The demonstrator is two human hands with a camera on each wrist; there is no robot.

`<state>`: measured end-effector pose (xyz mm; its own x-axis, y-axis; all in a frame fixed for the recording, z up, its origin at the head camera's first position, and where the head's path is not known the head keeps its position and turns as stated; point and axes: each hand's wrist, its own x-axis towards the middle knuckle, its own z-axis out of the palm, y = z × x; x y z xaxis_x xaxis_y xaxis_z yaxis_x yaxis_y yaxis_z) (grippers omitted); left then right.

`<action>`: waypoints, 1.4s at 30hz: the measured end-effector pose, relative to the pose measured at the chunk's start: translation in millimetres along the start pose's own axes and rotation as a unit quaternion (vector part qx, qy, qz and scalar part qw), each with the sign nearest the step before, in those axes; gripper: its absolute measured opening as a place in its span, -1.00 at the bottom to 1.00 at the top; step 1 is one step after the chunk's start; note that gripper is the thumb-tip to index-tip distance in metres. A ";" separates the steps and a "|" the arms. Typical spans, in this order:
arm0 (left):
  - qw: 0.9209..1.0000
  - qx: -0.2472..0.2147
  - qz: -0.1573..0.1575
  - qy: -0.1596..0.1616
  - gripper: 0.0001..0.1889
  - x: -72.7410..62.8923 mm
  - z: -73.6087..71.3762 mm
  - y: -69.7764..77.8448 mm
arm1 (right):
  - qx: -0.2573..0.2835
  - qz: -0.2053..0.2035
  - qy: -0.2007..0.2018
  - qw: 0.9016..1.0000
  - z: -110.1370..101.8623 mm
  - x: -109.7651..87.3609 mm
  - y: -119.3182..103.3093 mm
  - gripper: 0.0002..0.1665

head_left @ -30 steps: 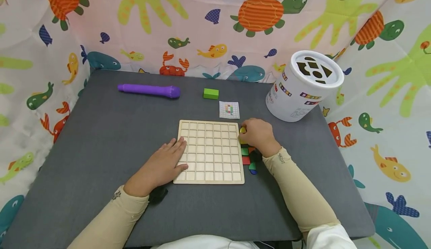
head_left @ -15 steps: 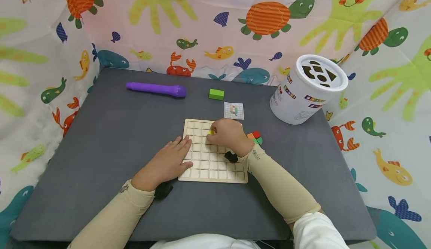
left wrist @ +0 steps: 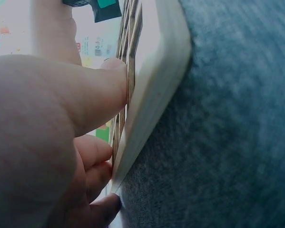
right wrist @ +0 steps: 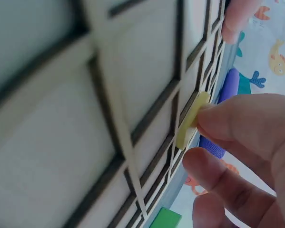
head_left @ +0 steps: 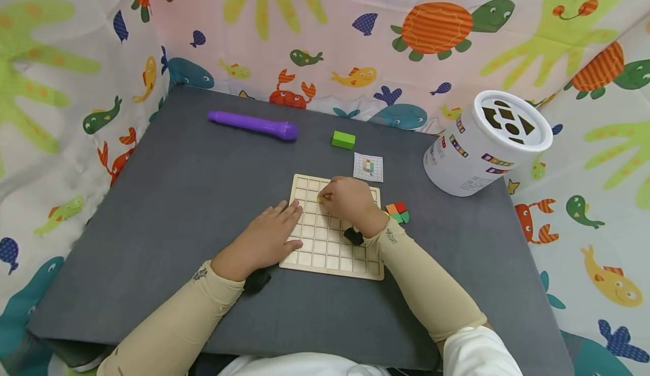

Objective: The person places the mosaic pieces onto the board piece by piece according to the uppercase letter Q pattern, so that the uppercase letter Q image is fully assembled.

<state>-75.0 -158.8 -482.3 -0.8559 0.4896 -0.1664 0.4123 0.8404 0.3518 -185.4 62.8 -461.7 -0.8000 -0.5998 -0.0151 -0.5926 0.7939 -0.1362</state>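
Observation:
A wooden grid board (head_left: 317,246) with square cells lies on the grey table. My left hand (head_left: 266,235) rests along its left side, fingers stretched out over the edge; the left wrist view shows the thumb (left wrist: 97,92) pressing on the frame. Over the upper part of the board, my right hand (head_left: 350,200) pinches a thin yellow tile (right wrist: 193,121) between thumb and fingertips. In the right wrist view the tile is tilted, its edge right at the cell dividers. To the right of the board lie red (head_left: 400,206), orange (head_left: 391,209) and green (head_left: 404,217) tiles, partly hidden by the right wrist.
Behind the board lie a small printed pattern card (head_left: 368,167) and a green block (head_left: 343,140). A purple microphone-shaped stick (head_left: 254,125) is at the back left. A white bucket (head_left: 469,156) with shape cutouts in its lid stands at the back right, before a patterned curtain (head_left: 335,54).
My right hand has moved left from the tiles beside the board to its upper part, carrying the yellow tile. The left hand stays on the board's edge. The head view has shifted slightly.

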 end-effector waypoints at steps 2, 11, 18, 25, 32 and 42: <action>1.000 0.003 0.001 -0.004 -0.14 1.2 -1.8 2.0 | -0.005 0.000 0.001 1.000 -1.8 -2.6 1.7 -0.86; 1.000 0.011 -0.002 -0.006 -0.14 4.6 1.3 0.8 | 0.038 0.007 -0.009 0.999 -1.7 -13.9 8.2 -0.77; 1.000 0.001 -0.001 -0.007 -0.13 5.0 3.8 2.0 | 0.064 0.012 0.049 0.997 -17.2 -49.9 27.2 -0.71; 1.000 0.000 0.002 -0.003 -0.13 3.6 3.8 3.6 | 0.046 0.042 0.068 0.996 -34.9 -89.8 65.0 -0.67; 1.000 -0.004 0.005 -0.003 -0.14 2.8 2.5 4.7 | 0.069 0.126 0.052 0.988 -37.2 -121.4 105.3 -0.60; 1.000 -0.004 0.004 -0.004 -0.15 2.5 -0.5 8.2 | 0.058 0.138 0.020 0.989 -17.8 -134.6 134.8 -0.56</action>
<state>-74.0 -150.8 -479.4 -0.8499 0.4986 -0.1704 0.4172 0.8343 0.3603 -159.2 252.3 -460.4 -0.9341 -0.3559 -0.0286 -0.3386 0.9085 -0.2447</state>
